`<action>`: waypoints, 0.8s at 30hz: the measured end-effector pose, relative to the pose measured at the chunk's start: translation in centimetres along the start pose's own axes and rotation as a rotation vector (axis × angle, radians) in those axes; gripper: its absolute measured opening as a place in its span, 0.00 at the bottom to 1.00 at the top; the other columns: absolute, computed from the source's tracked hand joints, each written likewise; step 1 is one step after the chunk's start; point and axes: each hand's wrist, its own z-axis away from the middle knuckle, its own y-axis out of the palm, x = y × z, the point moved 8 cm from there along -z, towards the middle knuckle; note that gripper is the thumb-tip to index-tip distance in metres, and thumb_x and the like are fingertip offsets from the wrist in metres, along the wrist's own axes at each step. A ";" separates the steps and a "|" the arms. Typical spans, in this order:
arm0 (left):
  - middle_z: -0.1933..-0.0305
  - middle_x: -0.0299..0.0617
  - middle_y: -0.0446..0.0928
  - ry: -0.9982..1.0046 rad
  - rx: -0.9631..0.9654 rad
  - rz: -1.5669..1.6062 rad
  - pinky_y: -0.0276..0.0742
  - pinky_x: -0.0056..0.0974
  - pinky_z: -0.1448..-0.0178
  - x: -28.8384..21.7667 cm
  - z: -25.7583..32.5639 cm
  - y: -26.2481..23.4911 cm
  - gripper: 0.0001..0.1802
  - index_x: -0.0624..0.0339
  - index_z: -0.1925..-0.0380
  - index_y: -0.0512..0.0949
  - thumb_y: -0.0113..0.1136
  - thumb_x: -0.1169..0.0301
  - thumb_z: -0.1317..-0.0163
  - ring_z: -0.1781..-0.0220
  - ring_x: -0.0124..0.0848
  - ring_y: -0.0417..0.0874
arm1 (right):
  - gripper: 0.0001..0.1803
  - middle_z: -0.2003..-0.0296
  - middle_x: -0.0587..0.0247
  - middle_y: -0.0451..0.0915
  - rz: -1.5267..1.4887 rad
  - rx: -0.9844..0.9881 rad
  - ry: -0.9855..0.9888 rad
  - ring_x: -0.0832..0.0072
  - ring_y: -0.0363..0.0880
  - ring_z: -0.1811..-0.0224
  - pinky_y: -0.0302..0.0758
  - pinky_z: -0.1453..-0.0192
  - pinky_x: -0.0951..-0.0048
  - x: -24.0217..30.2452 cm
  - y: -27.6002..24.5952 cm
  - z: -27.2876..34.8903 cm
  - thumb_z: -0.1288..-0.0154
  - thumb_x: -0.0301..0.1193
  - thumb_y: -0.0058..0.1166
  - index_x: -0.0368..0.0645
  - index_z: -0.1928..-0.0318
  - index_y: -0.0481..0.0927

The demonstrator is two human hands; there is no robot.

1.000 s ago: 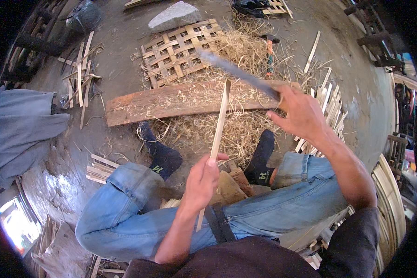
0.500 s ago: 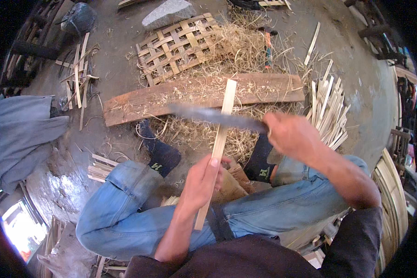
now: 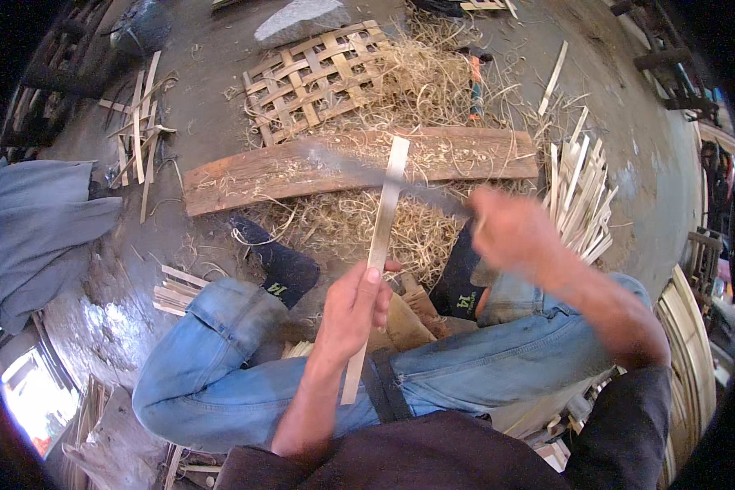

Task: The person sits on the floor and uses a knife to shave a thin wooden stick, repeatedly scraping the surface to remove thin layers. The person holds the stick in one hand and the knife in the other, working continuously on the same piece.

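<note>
My left hand [image 3: 356, 309] grips a flat, pale bamboo strip [image 3: 381, 220] below its middle, thumb on its face. The strip stands nearly upright in the view, its far end over a wooden plank and its near end over my lap. In my right hand [image 3: 510, 233], closed round the handle, is a long-bladed knife [image 3: 433, 196], blurred by motion. Its dark blade crosses the strip near the far end; whether it touches is hard to tell. The handle is mostly hidden in my fist.
The wooden plank [image 3: 245, 180] lies past my feet among curly shavings [image 3: 429, 82]. Beyond it are a woven lattice panel [image 3: 310, 77], a grey stone [image 3: 300, 23] and a hammer-like tool [image 3: 475, 86]. Cut strips [image 3: 581, 196] are piled at right; grey cloth [image 3: 41, 229] lies at left.
The knife blade's tip has risen, so the blade slants more and crosses the strip nearer its far end. The strip has tilted slightly to the left. Both hands keep their grips.
</note>
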 end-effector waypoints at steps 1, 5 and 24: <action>0.79 0.30 0.66 0.014 -0.022 -0.045 0.65 0.28 0.75 0.6 0.0 -0.5 0.20 0.65 0.53 0.75 0.40 0.59 0.23 0.79 0.18 0.66 | 0.04 0.72 0.49 0.80 0.030 0.058 -0.077 0.52 0.83 0.72 0.81 0.68 0.55 1.9 0.9 1.0 0.38 0.27 0.47 0.39 0.65 0.71; 0.80 0.31 0.66 0.024 -0.071 -0.116 0.65 0.29 0.77 0.3 0.2 -1.3 0.17 0.63 0.60 0.75 0.41 0.62 0.24 0.80 0.18 0.66 | 0.06 0.74 0.44 0.79 -0.057 0.100 -0.068 0.46 0.82 0.71 0.79 0.67 0.49 2.0 2.2 0.8 0.38 0.27 0.45 0.37 0.64 0.71; 0.79 0.32 0.70 -0.071 0.209 -0.124 0.71 0.27 0.74 1.4 0.6 2.5 0.18 0.64 0.54 0.76 0.40 0.62 0.24 0.79 0.19 0.72 | 0.13 0.74 0.66 0.80 -1.429 -0.151 0.523 0.81 0.78 0.76 0.75 0.72 0.76 -3.4 1.9 -1.4 0.41 0.30 0.64 0.38 0.60 0.75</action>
